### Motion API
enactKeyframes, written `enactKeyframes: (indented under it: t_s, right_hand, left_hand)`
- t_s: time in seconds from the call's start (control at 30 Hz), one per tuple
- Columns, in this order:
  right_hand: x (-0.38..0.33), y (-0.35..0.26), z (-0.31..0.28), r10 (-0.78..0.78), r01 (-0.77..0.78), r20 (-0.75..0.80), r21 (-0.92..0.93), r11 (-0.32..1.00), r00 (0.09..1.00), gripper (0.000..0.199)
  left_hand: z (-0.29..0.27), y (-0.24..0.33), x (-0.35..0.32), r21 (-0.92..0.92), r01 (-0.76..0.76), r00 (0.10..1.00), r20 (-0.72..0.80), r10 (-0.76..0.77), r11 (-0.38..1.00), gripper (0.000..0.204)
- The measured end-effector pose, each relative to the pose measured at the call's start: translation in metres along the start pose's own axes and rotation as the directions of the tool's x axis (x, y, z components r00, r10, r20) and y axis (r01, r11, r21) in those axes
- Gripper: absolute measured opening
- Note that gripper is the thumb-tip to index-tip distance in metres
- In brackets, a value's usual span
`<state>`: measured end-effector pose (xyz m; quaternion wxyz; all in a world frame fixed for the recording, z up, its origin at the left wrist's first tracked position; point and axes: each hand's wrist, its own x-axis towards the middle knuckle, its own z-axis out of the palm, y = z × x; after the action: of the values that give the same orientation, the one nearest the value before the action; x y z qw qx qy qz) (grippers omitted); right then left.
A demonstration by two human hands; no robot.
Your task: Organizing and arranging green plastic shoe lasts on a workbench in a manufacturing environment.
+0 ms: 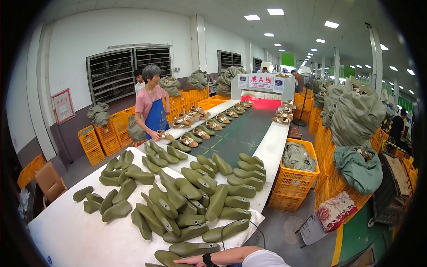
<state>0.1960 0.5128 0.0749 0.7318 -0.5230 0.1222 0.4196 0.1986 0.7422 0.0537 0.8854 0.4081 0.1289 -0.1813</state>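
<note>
At the lower edge my right hand [192, 260], with a black band [208, 260] at its wrist, reaches left. Its fingers lie over an olive-green shoe last [167, 257] and look closed on it; the underside of the hand is cut off by the picture's edge. Just beyond lies another shoe last [195, 248]. Many more green lasts spread over the white tabletop [89, 240], some in a heap, others lined up in a column on the right [244, 181]. My left hand is out of view.
A dark conveyor belt [238, 142] carries brown shoes toward a machine [263, 89] with red light. A co-worker in a blue apron [155, 118] holds a shoe [164, 135] at its left. Orange crates [289, 187] and a small seat [327, 218] stand right; a black cable [255, 224] loops near my arm.
</note>
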Motion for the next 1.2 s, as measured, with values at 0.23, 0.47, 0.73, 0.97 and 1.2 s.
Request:
enactKeyframes:
  t_s: [0.23, 0.47, 0.73, 0.97, 1.2]
  right_hand:
    - [0.027, -0.022, -0.026, -0.142, 0.110, 0.168, 0.186, 0.976, 0.976, 0.068]
    - [-0.016, -0.125, -0.086, -0.376, 0.365, 0.000, 0.243, 0.899, 0.927, 0.045]
    - [0.007, -0.197, -0.186, -0.418, 0.454, -0.191, 0.222, 0.863, 0.888, 0.049]
    - [0.050, -0.158, -0.266, -0.779, 0.265, -0.449, -0.763, 0.589, 0.438, 0.053]
    - [0.046, -0.107, -0.310, -0.878, 0.023, -0.337, -0.930, 0.366, 0.341, 0.056]
  left_hand:
    - [0.014, 0.008, -0.032, 0.039, -0.065, 0.980, -0.185, 0.071, 0.997, 0.041]
    - [0.116, 0.045, 0.073, -0.056, 0.036, 0.985, 0.168, -0.026, 0.998, 0.055]
    - [0.207, 0.068, 0.196, 0.148, 0.173, 0.926, 0.312, -0.212, 0.974, 0.054]
    - [0.213, -0.005, 0.253, 0.912, -0.344, 0.875, 0.398, 0.275, -0.225, 0.083]
    - [0.186, -0.014, 0.233, 0.881, -0.381, 0.886, 0.435, 0.160, -0.281, 0.081]
